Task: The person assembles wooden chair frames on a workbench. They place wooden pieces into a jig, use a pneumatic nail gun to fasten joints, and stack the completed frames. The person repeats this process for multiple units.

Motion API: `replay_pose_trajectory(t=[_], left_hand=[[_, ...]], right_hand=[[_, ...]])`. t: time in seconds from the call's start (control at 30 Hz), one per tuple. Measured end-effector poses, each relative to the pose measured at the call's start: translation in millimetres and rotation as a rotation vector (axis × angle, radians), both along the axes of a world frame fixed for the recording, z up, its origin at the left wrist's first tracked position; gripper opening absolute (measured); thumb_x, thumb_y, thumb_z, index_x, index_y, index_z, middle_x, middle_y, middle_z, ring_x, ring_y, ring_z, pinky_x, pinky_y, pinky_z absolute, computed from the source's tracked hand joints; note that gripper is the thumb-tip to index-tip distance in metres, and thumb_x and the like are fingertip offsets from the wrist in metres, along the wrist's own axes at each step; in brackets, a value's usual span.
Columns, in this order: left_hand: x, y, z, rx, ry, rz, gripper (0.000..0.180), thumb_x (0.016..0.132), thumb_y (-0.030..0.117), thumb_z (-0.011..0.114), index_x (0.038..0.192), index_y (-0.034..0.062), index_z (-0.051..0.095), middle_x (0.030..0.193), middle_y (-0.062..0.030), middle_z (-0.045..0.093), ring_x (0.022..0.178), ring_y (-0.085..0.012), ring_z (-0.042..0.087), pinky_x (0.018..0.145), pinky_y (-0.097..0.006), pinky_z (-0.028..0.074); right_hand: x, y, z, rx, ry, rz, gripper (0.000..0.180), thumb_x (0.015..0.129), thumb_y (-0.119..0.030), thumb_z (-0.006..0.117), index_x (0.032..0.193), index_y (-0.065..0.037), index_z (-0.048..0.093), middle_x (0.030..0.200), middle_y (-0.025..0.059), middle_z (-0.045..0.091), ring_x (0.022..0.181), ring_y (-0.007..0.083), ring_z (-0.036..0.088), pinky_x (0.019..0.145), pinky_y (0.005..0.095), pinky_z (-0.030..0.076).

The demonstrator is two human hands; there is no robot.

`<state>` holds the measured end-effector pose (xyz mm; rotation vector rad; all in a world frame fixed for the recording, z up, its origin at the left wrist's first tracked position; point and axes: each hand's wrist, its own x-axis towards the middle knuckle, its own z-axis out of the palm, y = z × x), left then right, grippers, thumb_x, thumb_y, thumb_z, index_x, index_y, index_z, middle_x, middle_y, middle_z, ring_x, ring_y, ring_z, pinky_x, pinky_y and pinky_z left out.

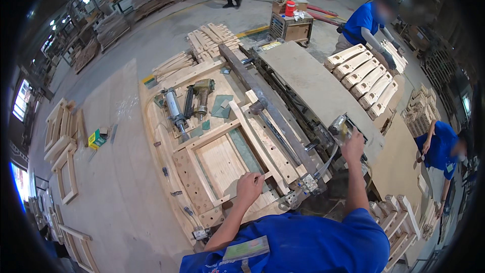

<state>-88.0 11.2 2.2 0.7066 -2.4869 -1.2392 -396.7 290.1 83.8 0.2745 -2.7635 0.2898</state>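
A pale wooden frame (214,136) lies in the clamping jig on the bench, with a wooden panel (220,162) inside its rails. My left hand (250,188) is over the near right corner of this frame. Its fingers are curled together by the end of a rail, and whatever they may pinch is too small to make out. My right hand (353,146) is wrapped round a pneumatic nail gun (338,124), held above the right side of the jig. The metal clamp bar (262,101) runs between the two hands.
Left of the frame lie a second nail gun (203,93) and a silver cylindrical tool (174,108). Curved wooden parts (364,73) are stacked on the right, where a co-worker in blue (361,23) leans over. Another co-worker (438,144) stands nearer. A green-yellow box (97,138) sits left.
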Motion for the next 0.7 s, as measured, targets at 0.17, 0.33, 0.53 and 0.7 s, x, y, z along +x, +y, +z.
replay_pose_trajectory(t=[0.17, 0.33, 0.53, 0.7], left_hand=[[-3, 9, 4, -0.006, 0.177, 0.065, 0.021, 0.099, 0.024, 0.072, 0.102, 0.0044, 0.078, 0.092, -0.0172, 0.072, 0.090, -0.0380, 0.070, 0.081, -0.046, 0.055], [-6, 15, 23, 0.154, 0.158, 0.013, 0.021, 0.100, 0.023, 0.073, 0.108, 0.0042, 0.076, 0.098, -0.0161, 0.074, 0.094, -0.0331, 0.074, 0.082, -0.042, 0.058], [8, 43, 30, 0.678, 0.000, -0.157, 0.031, 0.105, 0.030, 0.071, 0.119, 0.0026, 0.075, 0.110, -0.0137, 0.078, 0.102, -0.0230, 0.074, 0.089, -0.036, 0.057], [1, 56, 22, 0.790, -0.130, -0.225, 0.043, 0.108, 0.042, 0.066, 0.119, 0.0006, 0.074, 0.103, -0.0183, 0.077, 0.094, -0.0285, 0.074, 0.084, -0.040, 0.057]], right_hand=[[-18, 6, -13, 0.153, -0.154, 0.237, 0.070, 0.087, -0.009, 0.074, 0.151, -0.007, 0.048, 0.124, 0.0261, 0.064, 0.117, 0.0444, 0.065, 0.099, 0.0557, 0.051], [-14, -11, 32, 0.098, -0.368, 0.266, 0.053, 0.092, -0.010, 0.070, 0.141, -0.004, 0.054, 0.092, 0.0194, 0.070, 0.084, 0.0369, 0.073, 0.077, 0.0526, 0.058], [99, -51, 85, -0.551, -0.977, 0.292, 0.022, 0.101, -0.017, 0.070, 0.114, -0.001, 0.063, 0.077, 0.0005, 0.063, 0.058, 0.0105, 0.062, 0.050, 0.0292, 0.052], [179, -85, 43, -0.466, -1.237, 0.372, 0.023, 0.103, -0.017, 0.070, 0.118, -0.001, 0.061, 0.080, 0.0018, 0.067, 0.063, 0.0096, 0.064, 0.052, 0.0288, 0.051]])
